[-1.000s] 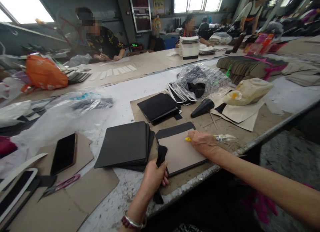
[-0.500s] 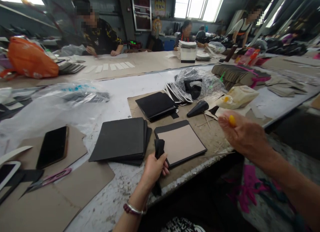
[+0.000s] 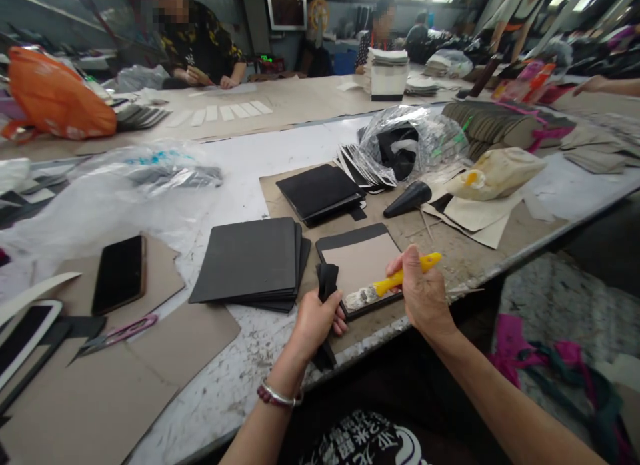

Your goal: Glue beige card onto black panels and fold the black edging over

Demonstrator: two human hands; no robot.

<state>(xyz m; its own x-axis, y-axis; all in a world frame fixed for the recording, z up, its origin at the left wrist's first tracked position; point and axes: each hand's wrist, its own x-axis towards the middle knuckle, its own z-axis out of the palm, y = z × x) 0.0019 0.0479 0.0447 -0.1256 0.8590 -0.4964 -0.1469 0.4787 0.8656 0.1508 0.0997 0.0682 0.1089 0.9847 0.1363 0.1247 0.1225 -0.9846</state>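
Gripping a brush (image 3: 387, 286) by its yellow handle in the right hand (image 3: 423, 295), fingers wrapped tight, bristles down on the near left corner of the tan board (image 3: 363, 259), close to the worktop (image 3: 240, 371) edge. Clenching black strips (image 3: 327, 279) in the left hand (image 3: 315, 321), just left of that corner. Could easily smear past the board's edge onto the strips or the stack of black sheets (image 3: 250, 258) if swept too wide. Might also push the unpinned board toward the drop.

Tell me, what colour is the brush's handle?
Yellow. The brush handle in the right hand shows best in the head view.
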